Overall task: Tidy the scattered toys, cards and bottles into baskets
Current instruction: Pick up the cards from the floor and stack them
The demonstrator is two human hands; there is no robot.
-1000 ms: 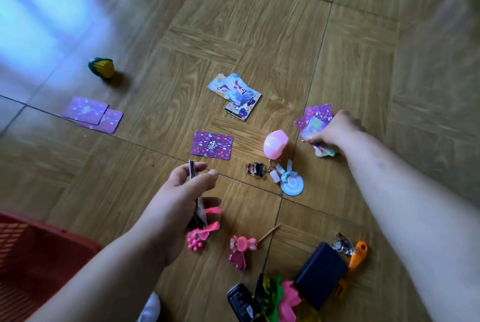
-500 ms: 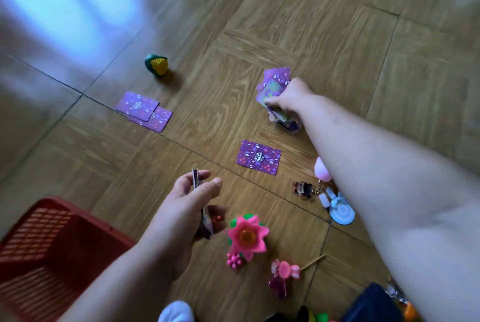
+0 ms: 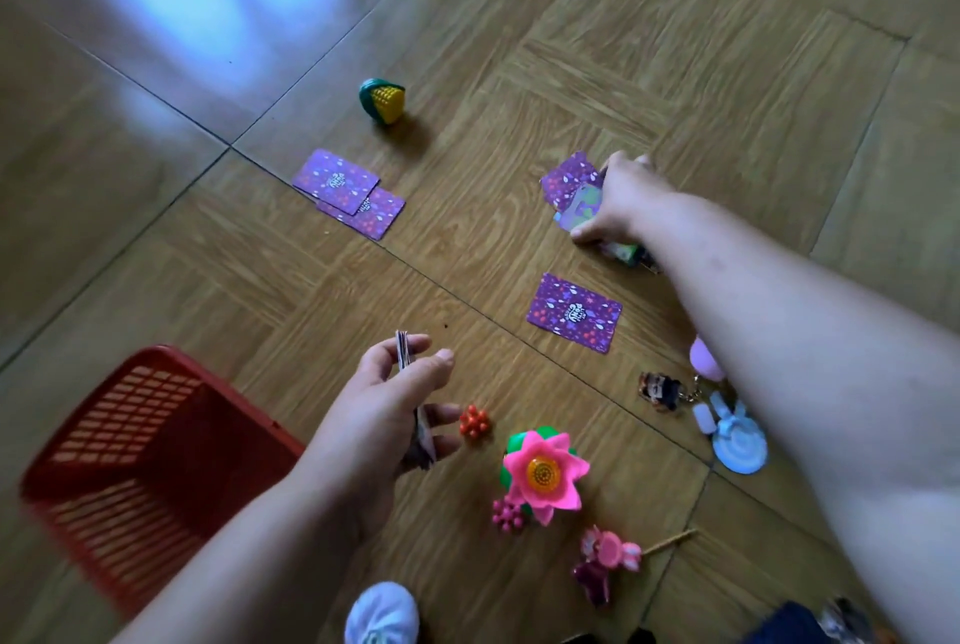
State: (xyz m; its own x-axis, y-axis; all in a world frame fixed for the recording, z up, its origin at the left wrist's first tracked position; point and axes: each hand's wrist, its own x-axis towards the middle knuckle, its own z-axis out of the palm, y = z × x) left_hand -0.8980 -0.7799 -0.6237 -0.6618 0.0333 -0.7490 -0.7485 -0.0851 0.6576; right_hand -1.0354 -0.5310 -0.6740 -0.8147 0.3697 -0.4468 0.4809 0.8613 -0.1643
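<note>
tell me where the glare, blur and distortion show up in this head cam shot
Head view: bluish-white glare washes out the floor at upper left; the red basket at lower left is motion-blurred; the toy corn throws a soft shadow toward lower right; the right forearm looms oversized, wide-angle stretch; the lone purple card looks fairly sharp.

Legible text: none that we can read; single purple card (image 3: 574,312) on the floor: small white emblem at its centre, perhaps lettering, too blurred for us to make out; pair of overlapping purple cards (image 3: 345,189): the same white emblem on the upper one, equally unreadable; fanned cards (image 3: 571,178) pinched in the right hand (image 3: 621,199): printed faces blurred; card stack (image 3: 404,360) gripped in the left hand (image 3: 384,409): edge-on to us.
</note>
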